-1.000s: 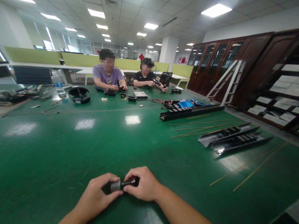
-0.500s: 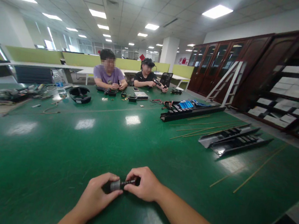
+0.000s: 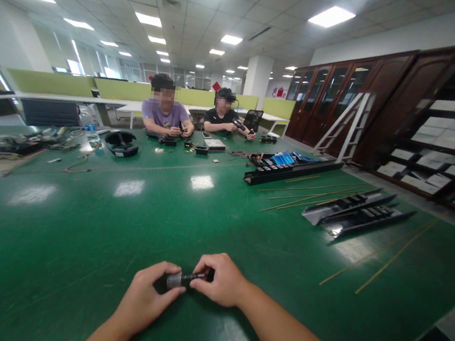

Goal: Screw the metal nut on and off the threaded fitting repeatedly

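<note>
My left hand (image 3: pixel 149 298) is closed around a short grey metal cylinder (image 3: pixel 174 281), with the thumb below and the fingers above it. From the cylinder's right end runs a dark, thin, stepped shaft (image 3: pixel 189 278). My right hand (image 3: pixel 220 280) pinches the shaft's far end between thumb and fingertips; part of that end is hidden in the palm. The piece lies roughly level, low over the green table (image 3: pixel 155 222). Its exact kind cannot be made out.
Black metal channels (image 3: pixel 343 207) and thin rods (image 3: pixel 393 260) lie to the right, with a longer channel (image 3: pixel 293 176) behind. A black headset (image 3: pixel 121 143) and tangled parts (image 3: pixel 35 144) are at the left. Two people (image 3: pixel 166 110) sit across, handling small parts.
My left hand has shifted very slightly left with the grey cylinder. A little more of the shaft shows between my hands. Both grips remain.
</note>
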Action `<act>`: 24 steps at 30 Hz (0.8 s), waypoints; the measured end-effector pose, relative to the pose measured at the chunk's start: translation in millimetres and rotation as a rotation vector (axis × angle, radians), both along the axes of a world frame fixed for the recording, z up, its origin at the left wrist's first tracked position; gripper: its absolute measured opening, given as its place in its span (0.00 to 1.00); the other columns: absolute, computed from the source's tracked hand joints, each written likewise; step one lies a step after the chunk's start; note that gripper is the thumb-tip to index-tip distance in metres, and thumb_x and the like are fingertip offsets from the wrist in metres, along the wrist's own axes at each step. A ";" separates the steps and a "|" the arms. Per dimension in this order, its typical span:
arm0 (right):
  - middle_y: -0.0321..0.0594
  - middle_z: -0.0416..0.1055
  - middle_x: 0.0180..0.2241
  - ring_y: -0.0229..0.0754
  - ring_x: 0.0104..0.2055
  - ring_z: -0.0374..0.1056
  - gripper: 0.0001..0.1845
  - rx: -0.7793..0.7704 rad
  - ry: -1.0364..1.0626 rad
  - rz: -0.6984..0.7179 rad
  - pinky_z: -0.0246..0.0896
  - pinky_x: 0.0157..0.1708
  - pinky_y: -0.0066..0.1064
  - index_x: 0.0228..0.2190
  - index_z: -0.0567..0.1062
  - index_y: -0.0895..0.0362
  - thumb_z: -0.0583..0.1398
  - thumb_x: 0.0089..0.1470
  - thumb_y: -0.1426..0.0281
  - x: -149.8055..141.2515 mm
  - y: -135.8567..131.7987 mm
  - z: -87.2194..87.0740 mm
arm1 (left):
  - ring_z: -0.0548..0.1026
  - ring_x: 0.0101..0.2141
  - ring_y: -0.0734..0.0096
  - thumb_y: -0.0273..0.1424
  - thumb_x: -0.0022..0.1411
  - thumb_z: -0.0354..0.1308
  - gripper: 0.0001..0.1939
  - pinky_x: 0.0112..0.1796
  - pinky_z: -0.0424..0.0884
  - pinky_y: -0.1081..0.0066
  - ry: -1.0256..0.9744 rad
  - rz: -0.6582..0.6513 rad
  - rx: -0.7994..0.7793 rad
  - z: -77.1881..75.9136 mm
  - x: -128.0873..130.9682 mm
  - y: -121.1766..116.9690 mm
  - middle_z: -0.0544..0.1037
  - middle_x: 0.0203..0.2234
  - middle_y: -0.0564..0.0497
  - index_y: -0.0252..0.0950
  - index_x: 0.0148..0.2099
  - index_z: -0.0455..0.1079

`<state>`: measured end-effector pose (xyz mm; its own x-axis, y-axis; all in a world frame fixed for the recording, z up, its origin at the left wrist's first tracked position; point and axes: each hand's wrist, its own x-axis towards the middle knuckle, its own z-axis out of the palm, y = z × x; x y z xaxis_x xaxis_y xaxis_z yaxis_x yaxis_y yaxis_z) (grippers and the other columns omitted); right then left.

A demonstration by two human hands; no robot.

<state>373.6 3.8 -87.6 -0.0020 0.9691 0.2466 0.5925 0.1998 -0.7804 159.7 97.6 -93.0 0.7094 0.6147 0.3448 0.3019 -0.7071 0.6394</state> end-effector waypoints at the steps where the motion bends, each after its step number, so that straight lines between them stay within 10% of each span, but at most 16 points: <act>1: 0.35 0.74 0.25 0.36 0.26 0.68 0.08 0.000 -0.001 -0.003 0.58 0.28 0.25 0.31 0.78 0.57 0.66 0.48 0.67 0.1 0.0 -0.1 | 0.78 0.39 0.62 0.36 0.57 0.66 0.12 0.42 0.75 0.67 -0.002 0.000 -0.002 0.3 0.2 0.0 0.80 0.38 0.49 0.40 0.43 0.74; 24: 0.36 0.75 0.25 0.37 0.26 0.69 0.08 -0.011 -0.006 -0.041 0.60 0.28 0.26 0.30 0.77 0.57 0.67 0.47 0.67 4.2 0.5 1.8 | 0.78 0.40 0.63 0.36 0.58 0.65 0.12 0.44 0.74 0.67 -0.030 0.030 -0.033 1.5 1.2 2.7 0.80 0.38 0.51 0.41 0.43 0.73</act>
